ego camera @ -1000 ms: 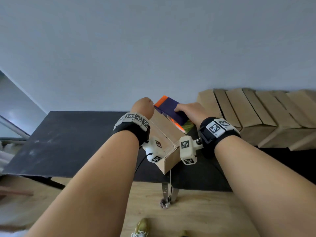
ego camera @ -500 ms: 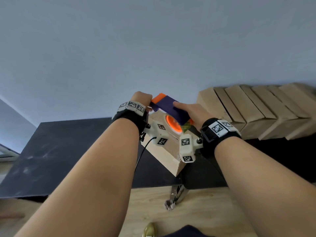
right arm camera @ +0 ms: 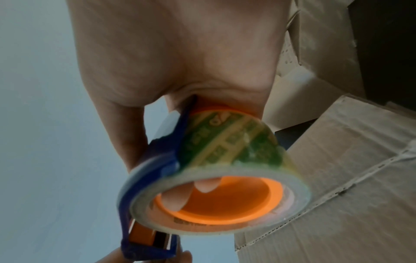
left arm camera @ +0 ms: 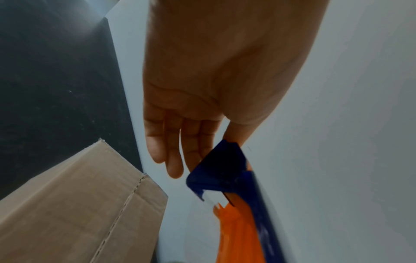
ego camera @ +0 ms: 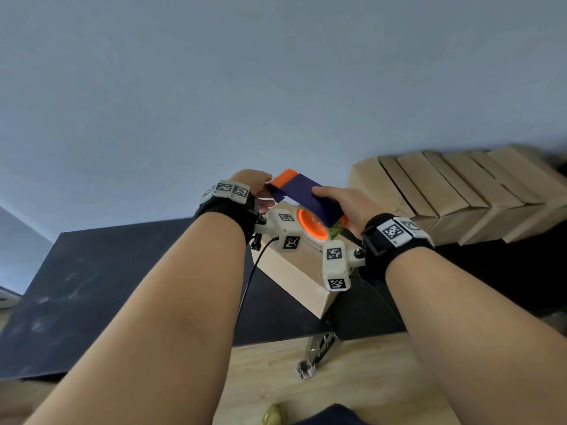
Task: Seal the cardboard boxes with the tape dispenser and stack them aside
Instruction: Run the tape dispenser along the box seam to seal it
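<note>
Fingers of the right hand are curled through the tape dispenser; its nose is pinched by the left hand, presumably to free tape.

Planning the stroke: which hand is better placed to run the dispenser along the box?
Right. The right hand grips the tape dispenser, fingers through its roll, above the box; the left hand only pinches its tip.

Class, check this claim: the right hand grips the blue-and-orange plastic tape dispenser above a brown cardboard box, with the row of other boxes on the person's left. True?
No. The head view shows the row of other cardboard boxes on the person's right, by the wall. The right hand does grip the blue-and-orange plastic tape dispenser above the brown cardboard box.
</note>
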Motion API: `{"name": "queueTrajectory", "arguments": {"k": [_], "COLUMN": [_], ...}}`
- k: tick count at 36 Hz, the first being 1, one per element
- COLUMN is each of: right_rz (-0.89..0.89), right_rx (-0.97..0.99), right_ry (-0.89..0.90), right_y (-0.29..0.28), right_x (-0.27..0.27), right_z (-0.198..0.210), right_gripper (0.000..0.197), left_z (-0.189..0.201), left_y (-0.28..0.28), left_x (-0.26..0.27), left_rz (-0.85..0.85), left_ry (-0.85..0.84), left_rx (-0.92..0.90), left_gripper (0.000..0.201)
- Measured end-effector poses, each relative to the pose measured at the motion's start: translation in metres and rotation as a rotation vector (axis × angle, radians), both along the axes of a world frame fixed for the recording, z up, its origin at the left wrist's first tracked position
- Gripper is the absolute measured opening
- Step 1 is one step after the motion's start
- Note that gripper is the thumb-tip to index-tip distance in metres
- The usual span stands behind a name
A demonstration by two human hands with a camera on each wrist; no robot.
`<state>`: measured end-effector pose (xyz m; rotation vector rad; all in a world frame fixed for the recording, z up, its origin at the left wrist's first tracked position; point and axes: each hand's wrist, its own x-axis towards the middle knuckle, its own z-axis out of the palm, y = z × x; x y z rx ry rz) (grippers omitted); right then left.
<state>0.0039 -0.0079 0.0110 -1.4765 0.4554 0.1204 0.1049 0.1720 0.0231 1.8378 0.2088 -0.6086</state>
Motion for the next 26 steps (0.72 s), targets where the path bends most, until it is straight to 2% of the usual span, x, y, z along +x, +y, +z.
{"name": "queueTrajectory", "arguments": {"k": [4, 8, 11, 13, 16, 18, 19, 22, 26], "right_rz": [-0.005, 0.0, 0.003, 0.01, 0.028, 0.052, 0.064, 0.089, 0.103], "right_rx": [0.039, 0.055, 0.067, 0.079, 0.07, 0.069, 0.075, 0.095, 0.122], "right_ry": [0.002, -0.005, 0.0, -0.002, -0.001, 0.015, 0.024, 0.05, 0.056], "right_y": [-0.002, -0.004, -0.005, -0.006, -0.009, -0.009, -0.009, -0.007, -0.005], "right_x": [-0.003, -0.005, -0.007, -0.007, -0.009, -0.01, -0.01, -0.011, -0.011], "right_z": [0.001, 0.003, 0.005, 0.005, 0.004, 0.005, 0.005, 0.005, 0.002], "right_gripper": [0.032, 0.031, 0.029, 0.025, 0.021, 0.02, 0.02, 0.021, 0.025], "left_z": [0.002, 0.003, 0.001, 0.002, 0.006, 0.007, 0.008, 0.002, -0.001], "left_y": [0.0, -0.001, 0.002, 0.004, 0.007, 0.007, 0.007, 0.006, 0.004], "left_x": [0.0, 0.001, 0.01, 0.014, 0.012, 0.011, 0.01, 0.01, 0.005], "left_rz": [-0.014, -0.015, -0.01, -0.068, -0.175, -0.221, -0.219, -0.17, -0.06], "left_ry": [0.062, 0.113, 0.12, 0.095, 0.057, 0.05, 0.056, 0.068, 0.088], "left_rx": [0.005, 0.018, 0.045, 0.095, 0.162, 0.219, 0.234, 0.228, 0.15], "left_gripper": [0.014, 0.02, 0.013, 0.012, 0.024, 0.018, 0.013, 0.026, 0.026]}}
